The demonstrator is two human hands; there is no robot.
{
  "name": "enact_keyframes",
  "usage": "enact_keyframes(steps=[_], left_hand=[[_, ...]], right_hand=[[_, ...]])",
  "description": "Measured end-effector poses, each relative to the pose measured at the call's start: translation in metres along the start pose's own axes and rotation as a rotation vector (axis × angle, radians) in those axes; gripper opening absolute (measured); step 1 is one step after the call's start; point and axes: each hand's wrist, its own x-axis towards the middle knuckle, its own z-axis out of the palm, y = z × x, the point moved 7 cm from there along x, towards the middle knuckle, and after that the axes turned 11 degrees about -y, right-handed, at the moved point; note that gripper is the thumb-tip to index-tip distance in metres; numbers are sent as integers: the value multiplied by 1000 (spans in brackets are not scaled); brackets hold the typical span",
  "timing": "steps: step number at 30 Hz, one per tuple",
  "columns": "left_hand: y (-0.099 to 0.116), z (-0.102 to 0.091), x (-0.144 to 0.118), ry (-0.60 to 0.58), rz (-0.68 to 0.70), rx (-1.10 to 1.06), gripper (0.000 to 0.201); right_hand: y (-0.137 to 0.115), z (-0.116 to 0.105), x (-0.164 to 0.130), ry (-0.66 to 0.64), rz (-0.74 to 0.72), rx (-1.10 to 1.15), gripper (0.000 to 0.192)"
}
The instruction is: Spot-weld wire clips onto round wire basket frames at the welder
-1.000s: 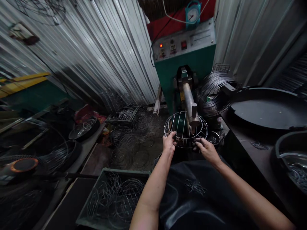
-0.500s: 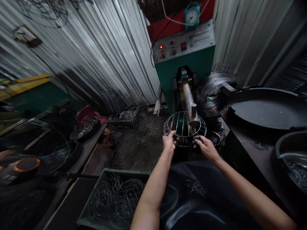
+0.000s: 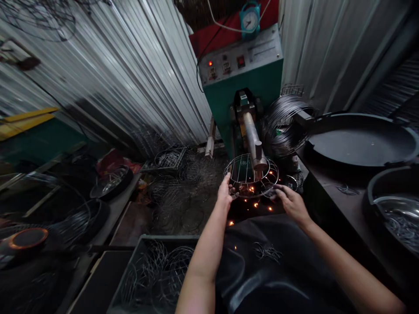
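A round wire rack [image 3: 239, 190] with crossing bars sits under the electrode arm of a green spot welding machine [image 3: 244, 80]. My left hand [image 3: 225, 191] grips the rack's left rim, thumb up along the wire. My right hand [image 3: 290, 201] pinches the rim at the right. The copper electrode tip [image 3: 258, 174] comes down inside the ring, and orange sparks [image 3: 251, 189] scatter below it toward my lap. Small bent wire pieces [image 3: 266, 252] lie on the dark apron [image 3: 255, 279] over my lap.
A green crate [image 3: 140, 261] of wire rings stands at the lower left. On the right bench are a large black pan [image 3: 360, 139] and a tub [image 3: 373, 209] of small wire parts. A wire coil [image 3: 284, 126] hangs beside the machine. Wire racks [image 3: 170, 192] lie on the floor.
Sparks have appeared under the electrode. My left hand has shifted along the rim to the rack's left side, and my right hand has moved outward to its right edge.
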Motion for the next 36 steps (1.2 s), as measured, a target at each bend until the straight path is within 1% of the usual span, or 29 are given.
enact_keyframes(steps=[2,4,5,6,7,8,9,11,15,16,18,20,22,24,27,31,36], left_hand=[[9,-3,8,-30,-61,74,34],[17,-1,16,-73,-97,150,30],[19,1,19,-94,-108,167,29],[20,3,21,-111,-113,165,30],[20,5,22,-126,-107,144,32],[19,7,22,-139,-87,111,34],[18,8,22,-149,-60,74,35],[16,7,19,-143,15,14,36],[13,-1,10,-69,153,-33,36],[13,-2,7,-61,177,-44,37],[13,-2,2,-63,222,-60,41],[15,-1,-3,-72,269,-71,44],[16,1,-7,-73,302,-85,48],[15,4,-11,-73,311,-99,51],[13,11,-14,-89,310,-113,52],[9,14,-18,-72,318,-144,51],[6,13,-21,-44,337,-156,49]], right_hand=[[32,-23,-20,52,85,-61,40],[71,-41,-40,40,228,-137,36],[86,-48,-48,26,285,-183,33],[97,-53,-53,17,317,-216,31],[101,-56,-57,11,325,-235,31],[99,-56,-58,7,310,-235,32],[91,-53,-56,3,278,-217,35],[64,-40,-47,-14,185,-143,40],[-3,3,-20,-74,-29,47,41],[-15,15,-14,-92,-71,79,40],[-27,34,-2,-124,-110,91,40],[-26,45,6,-133,-99,35,40],[-20,47,11,-119,-77,-43,39],[-14,45,13,-101,-62,-92,39],[-9,39,12,-69,-41,-74,40],[-11,34,13,-36,-42,-48,41],[-14,34,15,-48,-30,-67,40]])
